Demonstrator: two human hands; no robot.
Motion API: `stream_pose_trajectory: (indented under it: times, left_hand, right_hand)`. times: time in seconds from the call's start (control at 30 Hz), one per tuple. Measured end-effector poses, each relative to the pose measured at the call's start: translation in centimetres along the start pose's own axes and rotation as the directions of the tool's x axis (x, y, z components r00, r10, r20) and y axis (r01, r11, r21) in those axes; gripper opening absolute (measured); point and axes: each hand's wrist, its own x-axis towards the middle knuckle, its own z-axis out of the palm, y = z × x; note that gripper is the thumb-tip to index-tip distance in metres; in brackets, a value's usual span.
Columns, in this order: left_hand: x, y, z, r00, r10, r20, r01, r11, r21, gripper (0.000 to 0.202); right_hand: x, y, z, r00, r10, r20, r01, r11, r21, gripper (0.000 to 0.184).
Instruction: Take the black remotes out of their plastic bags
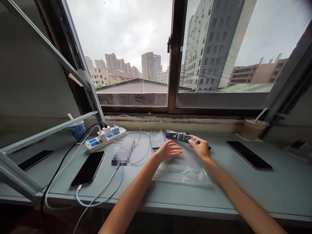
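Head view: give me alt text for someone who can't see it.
The right hand pinches the end of a dark wrapped item just beyond a clear plastic bag on the table by a window; the left hand hovers open beside it. A plugged-in phone and power strip lie left, another phone right.

both forearms bare; left hand (168, 150) and right hand (201, 148) bare, fingers slender

On the table (280, 187) to your left you have a white power strip (105, 139) with chargers plugged in, a blue cup (77, 130) behind it and a dark phone (88, 169) on its charging cable (78, 188). To your right lie another phone (249, 154) and a lidded drink (253, 128) with a straw
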Motion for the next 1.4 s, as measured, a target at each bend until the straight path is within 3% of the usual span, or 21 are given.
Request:
stream_pose_trajectory:
  times: [0.13,0.23,0.27,0.3,0.37,0.4,0.47,0.57,0.7,0.77,0.83,1.03,1.1,1.23,1.4]
  left_hand:
    - [-0.1,0.0,0.1,1.0,0.01,0.023,-0.01,1.0,-0.005,0.039]
    - [0.2,-0.2,0.1,0.978,0.201,-0.05,-0.186,0.959,0.213,0.042]
    - [0.2,-0.3,0.0,0.941,0.325,-0.091,-0.272,0.89,0.366,0.046]
    - [0.2,-0.4,-0.1,0.877,0.468,-0.107,-0.344,0.768,0.541,0.051]
    - [0.1,-0.5,-0.2,0.715,0.699,-0.008,-0.384,0.402,0.831,0.062]
    - [0.0,-0.6,-0.3,0.649,0.757,0.075,-0.358,0.217,0.908,0.066]
    - [-0.2,-0.8,-0.3,0.572,0.794,0.206,-0.276,-0.05,0.96,0.07]
    - [-0.5,-0.9,0.0,0.491,0.829,0.266,-0.118,-0.239,0.964,0.079]
    - [-1.2,-0.6,0.6,0.41,0.875,0.258,0.048,-0.303,0.952,0.082]
    - [-1.5,-0.3,0.8,0.403,0.877,0.262,0.068,-0.314,0.947,0.073]
    - [-1.8,-0.1,1.0,0.422,0.86,0.287,0.054,-0.34,0.939,0.062]
    - [-1.7,-0.2,1.1,0.614,0.753,0.238,-0.003,-0.299,0.954,0.041]
    - [-1.6,-0.1,1.0,0.648,0.725,0.232,0.008,-0.311,0.95,0.04]
    - [-1.4,0.3,0.2,0.653,0.691,0.308,0.006,-0.412,0.911,0.044]
    - [-1.0,0.8,-0.7,0.65,0.646,0.4,-0.033,-0.501,0.865,0.045]
  right_hand:
    - [0.6,-0.4,-0.7,0.996,0.059,-0.069,-0.042,0.974,0.224,0.047]
    - [1.0,-0.8,-1.4,0.989,0.07,-0.133,-0.019,0.936,0.353,0.046]
    - [1.2,-0.9,-1.6,0.983,0.071,-0.168,0.001,0.919,0.393,0.046]
    - [1.3,-1.1,-1.8,0.975,0.079,-0.209,0.02,0.901,0.434,0.045]
    - [1.5,-1.4,-2.0,0.955,0.11,-0.275,0.042,0.869,0.493,0.041]
    - [1.6,-1.5,-2.2,0.949,0.135,-0.286,0.036,0.853,0.52,0.038]
    - [1.6,-1.9,-2.3,0.952,0.192,-0.238,-0.019,0.814,0.58,0.032]
    - [1.2,-2.5,-2.1,0.974,0.226,-0.033,-0.156,0.766,0.623,0.028]
    - [0.2,-3.1,-1.4,0.972,0.143,0.186,-0.223,0.812,0.539,0.031]
    - [-0.2,-3.2,-1.1,0.963,0.09,0.256,-0.213,0.834,0.509,0.034]
    - [-0.6,-3.3,-0.9,0.942,0.05,0.332,-0.218,0.842,0.493,0.036]
    - [-1.0,-3.6,-1.0,0.89,0.045,0.454,-0.252,0.878,0.407,0.039]
    - [-1.0,-3.5,-1.0,0.889,0.085,0.449,-0.255,0.908,0.332,0.038]
    - [-0.8,-2.7,-0.7,0.901,0.091,0.424,-0.2,0.955,0.22,0.037]
    - [-0.7,-2.3,-0.6,0.92,0.03,0.391,-0.12,0.971,0.208,0.035]
